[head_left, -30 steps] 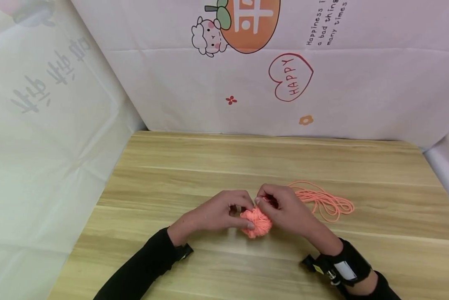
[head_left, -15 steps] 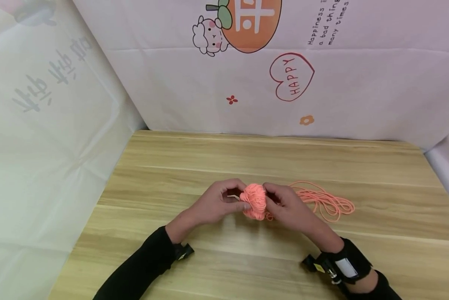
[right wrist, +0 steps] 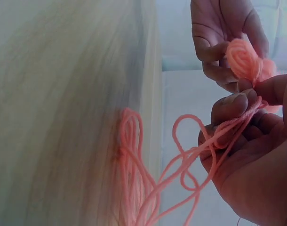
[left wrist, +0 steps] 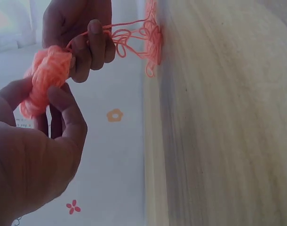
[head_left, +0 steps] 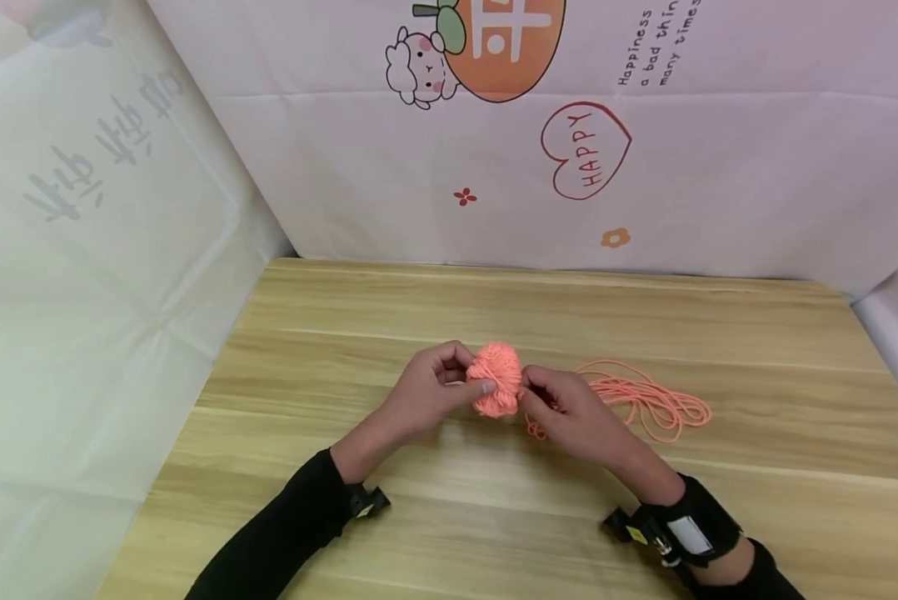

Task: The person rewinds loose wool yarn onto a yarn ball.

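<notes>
My left hand (head_left: 419,390) pinches a small ball of coral-pink yarn (head_left: 496,377) between thumb and fingers, raised over the table. In the left wrist view the yarn ball (left wrist: 48,77) shows its wound strands. Close at its right side, my right hand (head_left: 572,410) grips several loose strands with curled fingers. The right wrist view shows these yarn strands (right wrist: 200,146) running through the right hand (right wrist: 256,155) and looping down toward the table. A loose bundle of the same yarn (head_left: 655,402) lies on the table beyond the right hand.
The wood-grain table (head_left: 449,533) ends at a white printed cloth (head_left: 359,183) hanging along its back. Another pale cloth (head_left: 119,333) covers the left side. Both wrists wear black straps with small cameras.
The left hand has lifted the yarn ball upward and slightly left, turning it as it went. The right hand has stayed nearly in place, moving slightly with its strands. The loose bundle has not moved.
</notes>
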{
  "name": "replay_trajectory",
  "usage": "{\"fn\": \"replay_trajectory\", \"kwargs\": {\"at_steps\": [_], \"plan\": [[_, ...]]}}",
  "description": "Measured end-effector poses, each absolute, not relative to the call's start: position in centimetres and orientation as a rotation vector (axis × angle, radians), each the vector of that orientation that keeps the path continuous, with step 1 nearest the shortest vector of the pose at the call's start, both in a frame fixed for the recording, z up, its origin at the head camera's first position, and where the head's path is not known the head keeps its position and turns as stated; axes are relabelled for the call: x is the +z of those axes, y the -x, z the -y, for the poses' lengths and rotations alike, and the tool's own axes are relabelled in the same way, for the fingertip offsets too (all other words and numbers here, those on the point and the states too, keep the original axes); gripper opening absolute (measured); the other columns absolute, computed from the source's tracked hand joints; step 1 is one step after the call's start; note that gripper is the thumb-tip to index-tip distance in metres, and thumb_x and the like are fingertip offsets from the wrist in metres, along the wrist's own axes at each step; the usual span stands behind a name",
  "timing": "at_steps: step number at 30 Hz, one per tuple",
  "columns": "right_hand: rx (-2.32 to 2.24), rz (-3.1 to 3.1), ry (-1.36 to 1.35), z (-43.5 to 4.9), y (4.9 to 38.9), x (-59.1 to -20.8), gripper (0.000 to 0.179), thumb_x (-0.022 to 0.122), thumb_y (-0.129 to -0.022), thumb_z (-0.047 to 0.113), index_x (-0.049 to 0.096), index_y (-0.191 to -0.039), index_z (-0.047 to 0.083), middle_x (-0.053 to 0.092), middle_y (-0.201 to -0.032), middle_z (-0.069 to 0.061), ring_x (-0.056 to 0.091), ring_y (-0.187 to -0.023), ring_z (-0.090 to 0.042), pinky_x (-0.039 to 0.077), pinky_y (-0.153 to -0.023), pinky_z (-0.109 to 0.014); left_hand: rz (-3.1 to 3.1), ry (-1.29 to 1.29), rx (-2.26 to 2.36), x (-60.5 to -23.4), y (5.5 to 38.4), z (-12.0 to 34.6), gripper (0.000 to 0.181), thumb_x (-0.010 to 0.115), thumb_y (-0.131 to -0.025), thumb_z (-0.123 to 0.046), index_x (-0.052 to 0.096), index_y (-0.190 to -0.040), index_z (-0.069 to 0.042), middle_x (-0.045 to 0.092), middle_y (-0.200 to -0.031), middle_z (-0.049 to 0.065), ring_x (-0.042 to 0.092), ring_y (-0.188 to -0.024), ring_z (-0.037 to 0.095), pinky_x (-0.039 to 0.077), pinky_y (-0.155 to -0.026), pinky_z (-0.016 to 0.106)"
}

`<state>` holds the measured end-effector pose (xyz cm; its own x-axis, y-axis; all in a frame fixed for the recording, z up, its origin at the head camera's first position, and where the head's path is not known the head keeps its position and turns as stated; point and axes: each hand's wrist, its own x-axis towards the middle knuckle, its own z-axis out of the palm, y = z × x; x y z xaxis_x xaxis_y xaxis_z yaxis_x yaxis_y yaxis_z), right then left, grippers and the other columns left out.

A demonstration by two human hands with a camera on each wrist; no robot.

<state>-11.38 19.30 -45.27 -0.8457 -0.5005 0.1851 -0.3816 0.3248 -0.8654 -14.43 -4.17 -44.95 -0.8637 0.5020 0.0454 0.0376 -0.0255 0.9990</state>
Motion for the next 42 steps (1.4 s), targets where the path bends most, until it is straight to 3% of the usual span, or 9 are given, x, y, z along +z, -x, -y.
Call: {"fn": "replay_trajectory", "kwargs": {"at_steps": [4,13,20,26,30,42], "plan": [[-1.507,-2.499,0.846,-19.0,11.4,-45.3,0.019,0.047,-0.104,0.025,0.058,-0.089,0.021,0.049,-0.063,0.003,0.043,-0.048,-0.011,0.038,-0.043,-0.024,-1.995,-0.472,1.991,-44.9,14.6,4.2,0.028,0.077,-0.084,-0.022,0.06,-0.097,-0.003,0.062,-0.1,0.012,0.065,-0.088,0.026,0.055,-0.069,0.049],[-1.402,-2.663,0.989,-18.7,11.4,-45.6,0.015,0.056,-0.099,0.015,0.06,-0.087,0.023,0.043,-0.063,0.011,0.035,-0.052,-0.005,0.033,-0.047,-0.022,-2.175,-0.378,1.978,-42.8,13.8,4.2,0.022,0.075,-0.084,-0.007,0.059,-0.094,0.003,0.063,-0.102,0.012,0.064,-0.086,0.026,0.051,-0.062,0.026],[-1.348,-2.718,1.021,-18.5,11.1,-45.3,0.021,0.059,-0.096,0.012,0.057,-0.086,0.03,0.043,-0.062,0.012,0.034,-0.051,-0.004,0.031,-0.046,-0.02,-2.402,-0.484,1.823,-45.2,14.3,4.2,0.025,0.079,-0.081,-0.018,0.06,-0.091,-0.007,0.064,-0.095,0.002,0.063,-0.083,0.018,0.053,-0.066,0.032],[-1.341,-2.725,1.047,-18.4,10.9,-44.7,0.019,0.058,-0.097,0.013,0.059,-0.085,0.028,0.044,-0.064,0.014,0.036,-0.051,-0.003,0.032,-0.046,-0.019,-2.452,-0.661,1.631,-45.7,14.0,4.0,0.022,0.078,-0.08,-0.02,0.059,-0.089,-0.016,0.064,-0.089,-0.005,0.062,-0.079,0.011,0.053,-0.063,0.027],[-1.355,-2.711,1.039,-18.5,10.8,-44.4,0.016,0.056,-0.097,0.014,0.062,-0.085,0.023,0.044,-0.064,0.014,0.036,-0.05,-0.004,0.032,-0.046,-0.019,-2.439,-0.798,1.525,-45.8,13.9,3.8,0.021,0.077,-0.08,-0.018,0.058,-0.088,-0.019,0.064,-0.088,-0.008,0.061,-0.079,0.01,0.052,-0.063,0.024],[-1.364,-2.716,0.922,-19.1,11.1,-44.5,0.017,0.059,-0.095,0.009,0.061,-0.088,0.024,0.044,-0.06,0.012,0.035,-0.048,-0.007,0.03,-0.045,-0.02,-2.269,-0.958,1.377,-45.8,13.8,3.7,0.021,0.078,-0.081,-0.025,0.059,-0.089,-0.022,0.063,-0.085,-0.009,0.06,-0.079,0.009,0.051,-0.06,0.022]]}}
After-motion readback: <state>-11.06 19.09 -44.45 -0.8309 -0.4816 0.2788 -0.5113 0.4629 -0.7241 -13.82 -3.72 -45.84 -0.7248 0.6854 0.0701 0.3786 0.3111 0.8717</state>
